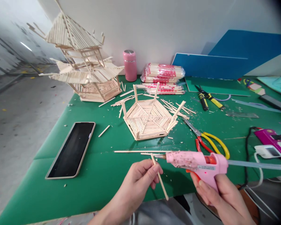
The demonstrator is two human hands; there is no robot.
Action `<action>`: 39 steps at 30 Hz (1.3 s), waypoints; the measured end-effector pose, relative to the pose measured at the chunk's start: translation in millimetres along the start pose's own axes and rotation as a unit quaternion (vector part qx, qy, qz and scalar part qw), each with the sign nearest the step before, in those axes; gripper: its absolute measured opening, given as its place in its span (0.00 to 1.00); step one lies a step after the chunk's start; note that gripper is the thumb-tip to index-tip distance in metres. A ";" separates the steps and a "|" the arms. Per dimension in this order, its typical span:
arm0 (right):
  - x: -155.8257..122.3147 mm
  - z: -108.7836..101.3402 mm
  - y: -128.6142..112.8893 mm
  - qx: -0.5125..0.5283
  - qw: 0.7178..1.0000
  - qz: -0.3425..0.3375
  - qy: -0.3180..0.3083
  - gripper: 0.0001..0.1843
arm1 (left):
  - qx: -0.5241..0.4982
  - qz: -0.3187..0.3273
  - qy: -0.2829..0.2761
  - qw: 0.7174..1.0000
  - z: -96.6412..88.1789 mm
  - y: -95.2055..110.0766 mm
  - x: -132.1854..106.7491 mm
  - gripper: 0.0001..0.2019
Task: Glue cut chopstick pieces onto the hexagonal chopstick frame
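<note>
My left hand (140, 179) pinches a short wooden stick (159, 177) near the table's front edge. My right hand (219, 192) grips a pink hot glue gun (196, 162), whose nozzle touches the stick's upper end. Just beyond lies a flat hexagonal stick panel (150, 118) with a few upright posts. Two long thin sticks (140, 152) lie on the green mat (107, 175) in front of the panel.
A stick pagoda model (84, 62) stands at the back left. A black phone (72, 149) lies at left. Yellow-handled scissors (208, 140), pliers (208, 99), a pink bottle (130, 65), packed chopsticks (162, 73), blue boards (224, 62) and a magenta device (273, 140) fill the back and right.
</note>
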State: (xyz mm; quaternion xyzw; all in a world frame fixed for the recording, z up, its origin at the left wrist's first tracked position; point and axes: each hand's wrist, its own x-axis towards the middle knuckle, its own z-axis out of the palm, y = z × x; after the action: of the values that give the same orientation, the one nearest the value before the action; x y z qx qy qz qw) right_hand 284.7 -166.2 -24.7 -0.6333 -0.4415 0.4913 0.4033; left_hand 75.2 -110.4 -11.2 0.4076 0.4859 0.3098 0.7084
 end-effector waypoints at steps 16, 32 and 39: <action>10.7 -2.6 -12.2 0.256 0.964 0.049 -0.045 0.13 | -0.219 -0.070 -0.020 0.973 4.8 -8.0 3.0 0.13; 75.1 -101.2 22.1 -0.341 0.916 0.052 0.206 0.22 | -0.306 -0.010 0.132 0.943 2.0 -8.1 -5.8 0.10; 83.3 -90.8 3.2 -0.478 0.832 -0.049 0.277 0.19 | -0.322 0.006 0.167 0.932 10.7 -15.4 0.0 0.09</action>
State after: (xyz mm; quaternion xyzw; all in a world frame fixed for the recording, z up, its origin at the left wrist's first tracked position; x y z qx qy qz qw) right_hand 384.7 -94.6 -32.4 -0.8344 -0.5212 0.0025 0.1794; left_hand 86.0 -120.7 -22.6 0.1036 0.4687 0.5174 0.7084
